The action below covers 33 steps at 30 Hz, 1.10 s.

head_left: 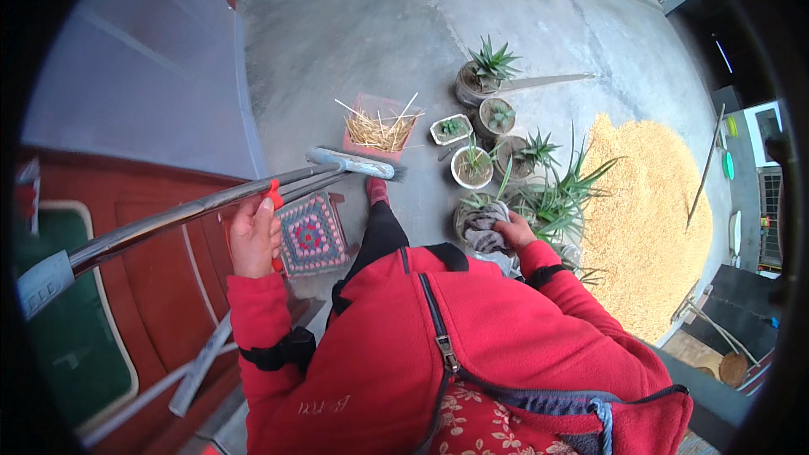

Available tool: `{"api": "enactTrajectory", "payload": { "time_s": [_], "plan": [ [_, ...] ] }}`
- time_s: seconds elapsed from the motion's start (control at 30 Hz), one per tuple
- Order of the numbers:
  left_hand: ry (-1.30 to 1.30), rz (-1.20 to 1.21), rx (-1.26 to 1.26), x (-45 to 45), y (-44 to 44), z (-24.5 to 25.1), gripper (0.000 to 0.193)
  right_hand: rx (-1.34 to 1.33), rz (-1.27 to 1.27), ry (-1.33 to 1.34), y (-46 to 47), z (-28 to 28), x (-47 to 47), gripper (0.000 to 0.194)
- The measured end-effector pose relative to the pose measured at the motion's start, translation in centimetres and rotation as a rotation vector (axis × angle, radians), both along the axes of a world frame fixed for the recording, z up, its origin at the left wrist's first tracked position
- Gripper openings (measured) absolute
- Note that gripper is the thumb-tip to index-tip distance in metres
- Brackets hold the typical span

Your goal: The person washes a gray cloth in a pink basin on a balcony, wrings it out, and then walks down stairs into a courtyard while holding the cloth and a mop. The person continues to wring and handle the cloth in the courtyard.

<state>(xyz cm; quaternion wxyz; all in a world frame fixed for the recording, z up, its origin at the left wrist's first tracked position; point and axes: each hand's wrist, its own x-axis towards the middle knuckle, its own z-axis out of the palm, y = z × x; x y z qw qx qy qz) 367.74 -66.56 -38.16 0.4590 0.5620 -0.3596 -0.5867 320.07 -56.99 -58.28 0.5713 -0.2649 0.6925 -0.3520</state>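
Observation:
My left hand (253, 237) is closed around a red plastic part (274, 193) at a long-handled broom's metal pole (170, 213). The pole slants from a blue-grey grip at the far left to a blue brush head (357, 163). Thinner dark rods run beside it, partly hidden by the hand. Beyond the brush head, a pink dustpan (361, 105) holds straw (379, 131). A crumpled grey patterned cloth (486, 227) is in my right hand (518, 232), over a potted plant beside my body.
Several potted plants (474, 167) stand ahead and right, beside a large heap of yellow grain (644, 215) with a pole leaning in it. A stool with a crocheted cover (311, 237) stands left, near a red-brown door panel (152, 253). My shoe (377, 191) is beside the brush.

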Motion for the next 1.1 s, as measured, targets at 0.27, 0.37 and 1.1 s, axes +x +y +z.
{"api": "enactTrajectory", "payload": {
  "time_s": [0.27, 0.37, 1.1],
  "plan": [
    [-0.036, -0.131, 0.03, -1.8, -8.0, 0.8, 0.024, 0.34, 0.07, 0.625, 6.1, -3.4, -6.5, 0.041],
    [-0.062, -0.157, 0.076, -2.1, -10.3, 1.0, 0.025, 0.132, -0.245, 0.292, 4.6, -2.8, -5.0, 0.037],
    [-0.116, -0.207, -0.015, -6.3, -36.2, -1.6, 0.022, -0.163, -0.301, 0.005, -29.4, 0.7, -2.9, 0.042]
  ]
}}
